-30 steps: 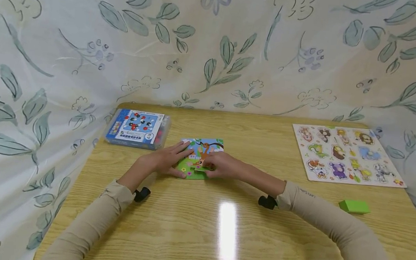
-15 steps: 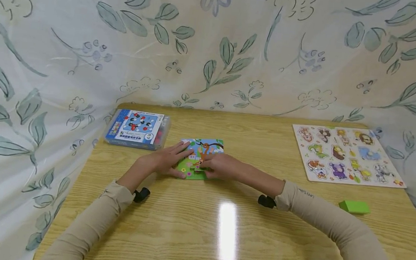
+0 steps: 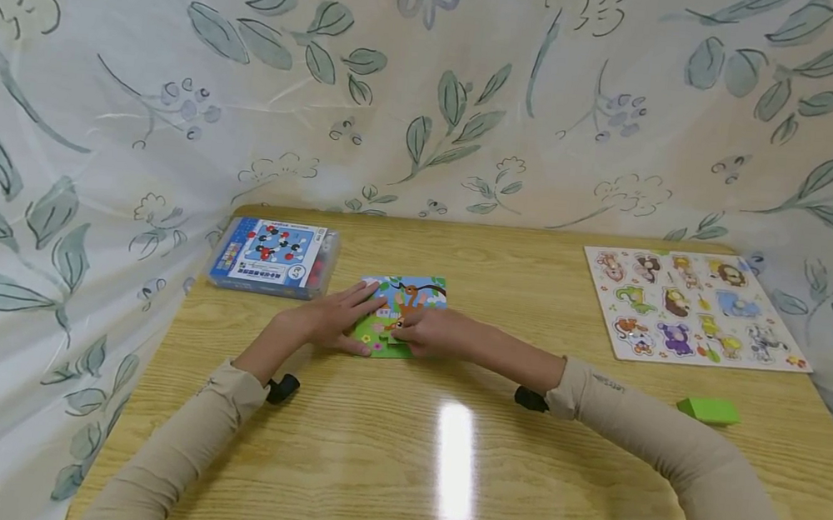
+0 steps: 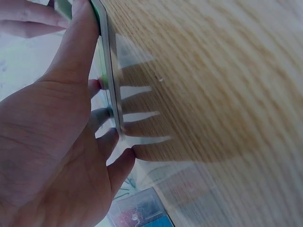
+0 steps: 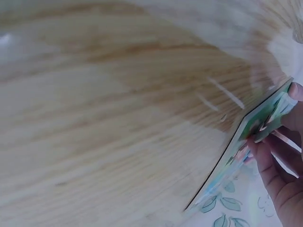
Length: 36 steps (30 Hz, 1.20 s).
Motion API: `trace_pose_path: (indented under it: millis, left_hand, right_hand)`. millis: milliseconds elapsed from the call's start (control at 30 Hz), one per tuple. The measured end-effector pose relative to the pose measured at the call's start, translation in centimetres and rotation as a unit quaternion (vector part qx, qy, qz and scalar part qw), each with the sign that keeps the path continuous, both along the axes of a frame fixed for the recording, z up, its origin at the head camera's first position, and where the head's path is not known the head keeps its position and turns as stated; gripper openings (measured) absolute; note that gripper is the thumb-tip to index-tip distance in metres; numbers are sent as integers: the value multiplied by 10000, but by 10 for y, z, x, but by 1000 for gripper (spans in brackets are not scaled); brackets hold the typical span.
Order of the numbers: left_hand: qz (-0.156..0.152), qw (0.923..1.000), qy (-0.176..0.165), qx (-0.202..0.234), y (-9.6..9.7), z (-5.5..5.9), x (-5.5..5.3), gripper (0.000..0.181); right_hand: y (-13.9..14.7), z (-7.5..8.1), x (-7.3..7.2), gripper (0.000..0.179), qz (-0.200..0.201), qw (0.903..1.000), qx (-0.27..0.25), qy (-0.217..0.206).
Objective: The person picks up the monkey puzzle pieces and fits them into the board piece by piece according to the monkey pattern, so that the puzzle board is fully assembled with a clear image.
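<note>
A small jigsaw puzzle board (image 3: 425, 288) with a brown animal, blue sky and green grass lies on the table in the head view. My left hand (image 3: 336, 317) rests along its left side, fingers spread and fairly straight. In the left wrist view the thumb (image 4: 75, 52) lies along the board's near edge. My right hand (image 3: 441, 334) covers the right part of the picture and pinches a green puzzle piece (image 5: 271, 128) between thumb and fingers. That piece is tilted up from the board in the right wrist view. The picture beneath the right hand is hidden.
A clear plastic case (image 3: 274, 257) with a blue molecule-model label stands at the back left. On the right lies a white animal puzzle board (image 3: 693, 312), with a green block (image 3: 709, 410) nearer the front. A floral cloth (image 3: 433, 86) hangs behind the wooden table (image 3: 338, 453).
My right hand has shifted slightly left over the board, still pinching the puzzle piece. The left hand stays in place.
</note>
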<state>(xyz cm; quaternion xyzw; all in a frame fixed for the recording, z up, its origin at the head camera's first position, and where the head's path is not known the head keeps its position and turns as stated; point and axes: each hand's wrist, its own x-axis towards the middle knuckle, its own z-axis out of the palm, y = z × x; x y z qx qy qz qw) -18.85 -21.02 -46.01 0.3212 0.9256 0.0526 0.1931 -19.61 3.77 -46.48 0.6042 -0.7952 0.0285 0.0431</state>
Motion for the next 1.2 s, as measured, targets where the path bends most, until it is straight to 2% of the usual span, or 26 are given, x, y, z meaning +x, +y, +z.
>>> trace_pose_path:
  millis: [400, 667, 900, 1200]
  left_hand:
    - [-49, 9999, 98, 48, -2, -4, -2, 91]
    - [-31, 10000, 78, -11, -2, -5, -3, 91]
    - [-35, 10000, 71, -30, -3, -5, -3, 91]
    - [-48, 9999, 98, -37, -4, -5, -4, 92]
  right_hand:
    - [-8, 4, 6, 25, -75, 9949, 870, 505]
    - [-8, 4, 7, 27, -11, 9911, 974, 905]
    - [-10, 4, 10, 35, -174, 9857, 1202, 1167]
    - [-15, 8, 15, 36, -267, 9849, 1284, 1128]
